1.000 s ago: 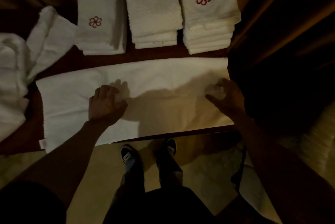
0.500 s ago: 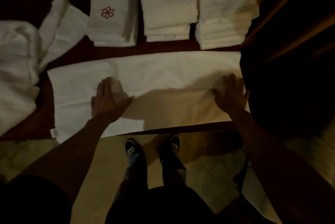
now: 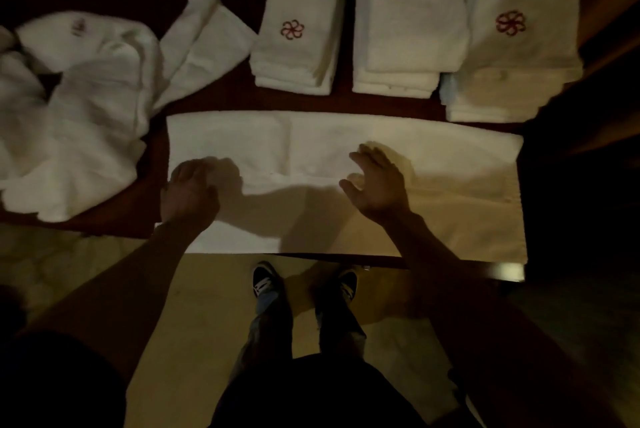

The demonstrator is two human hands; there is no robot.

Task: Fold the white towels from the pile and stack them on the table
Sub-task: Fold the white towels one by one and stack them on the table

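Our left hand [image 3: 188,192] curls its fingers at the left end of the long, flat terry towel [image 3: 450,185]; we cannot tell whether they grasp it. Our right hand [image 3: 379,185] lies spread and released mid-towel on the dark bench [image 3: 221,92]. Beyond are three squared stacks [image 3: 408,29] and a rumpled pile [image 3: 76,109].

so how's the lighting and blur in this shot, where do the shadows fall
Head view: dim, yellowish light; the left hand and right hand throw soft shadows onto the spread towel; the unfolded pile at left is smeared by motion blur; the scene's right side sinks into near black.
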